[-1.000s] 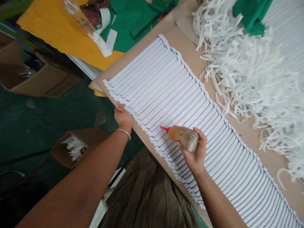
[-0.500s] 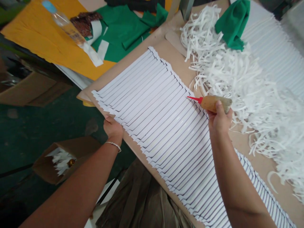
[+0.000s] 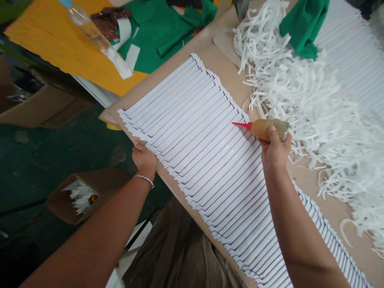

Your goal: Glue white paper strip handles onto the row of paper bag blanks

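Head view shows the right hand [image 3: 275,152] with its grip clamped around a bottle [image 3: 261,127], amber toward the front, grey and smudged toward its base, held sideways above the far edge of the white sheets [image 3: 192,136]. Its tapered red nozzle [image 3: 243,125] points out over them. Dark-lined and stepped at their ends, the sheets overlap along the bench [image 3: 232,82]. At the near edge is the left hand [image 3: 144,158]; whether its grip is closed, I cannot tell.

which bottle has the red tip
The squeeze bottle in the right hand; the clear bottle on the yellow sheet has a light-blue cap instead.
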`<state>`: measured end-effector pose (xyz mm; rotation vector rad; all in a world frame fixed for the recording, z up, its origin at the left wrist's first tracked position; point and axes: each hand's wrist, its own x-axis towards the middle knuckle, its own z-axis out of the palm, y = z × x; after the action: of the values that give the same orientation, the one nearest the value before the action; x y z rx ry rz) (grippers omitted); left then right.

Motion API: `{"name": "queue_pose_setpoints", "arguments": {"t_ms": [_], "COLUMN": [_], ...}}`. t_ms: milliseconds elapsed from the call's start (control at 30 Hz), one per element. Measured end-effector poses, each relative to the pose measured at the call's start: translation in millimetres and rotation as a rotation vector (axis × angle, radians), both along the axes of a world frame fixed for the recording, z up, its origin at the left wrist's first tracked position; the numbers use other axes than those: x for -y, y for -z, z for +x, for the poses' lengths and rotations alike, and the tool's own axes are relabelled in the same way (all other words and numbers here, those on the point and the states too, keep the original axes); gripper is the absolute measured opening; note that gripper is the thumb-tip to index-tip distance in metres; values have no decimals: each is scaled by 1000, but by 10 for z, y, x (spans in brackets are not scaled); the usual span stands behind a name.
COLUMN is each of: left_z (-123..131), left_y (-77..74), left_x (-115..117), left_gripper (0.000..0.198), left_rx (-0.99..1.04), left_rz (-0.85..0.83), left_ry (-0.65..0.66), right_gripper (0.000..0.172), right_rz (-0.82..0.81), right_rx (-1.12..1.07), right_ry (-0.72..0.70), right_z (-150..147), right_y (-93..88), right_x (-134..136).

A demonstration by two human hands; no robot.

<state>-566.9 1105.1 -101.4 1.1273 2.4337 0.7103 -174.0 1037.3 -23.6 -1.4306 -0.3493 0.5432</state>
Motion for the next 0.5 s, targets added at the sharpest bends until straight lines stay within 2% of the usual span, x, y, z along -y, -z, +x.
{"name": "queue_pose_setpoints", "arguments": {"t_ms": [300,500], "left_z": [22,15], "left_y": [-8,16], "left_x": [-2,9], "left_gripper": [54,61], "left_rx": [21,50], "left_rz": [-3,34], "left_ry": [-7,25], "right_gripper": [57,61], "right_rz": [-60,-155], "right_rx": [-5,36], "right_ry": [-85,-101], "right_z": [-565,-904], "right_y": [-150,-111], "right_x": [377,673]}}
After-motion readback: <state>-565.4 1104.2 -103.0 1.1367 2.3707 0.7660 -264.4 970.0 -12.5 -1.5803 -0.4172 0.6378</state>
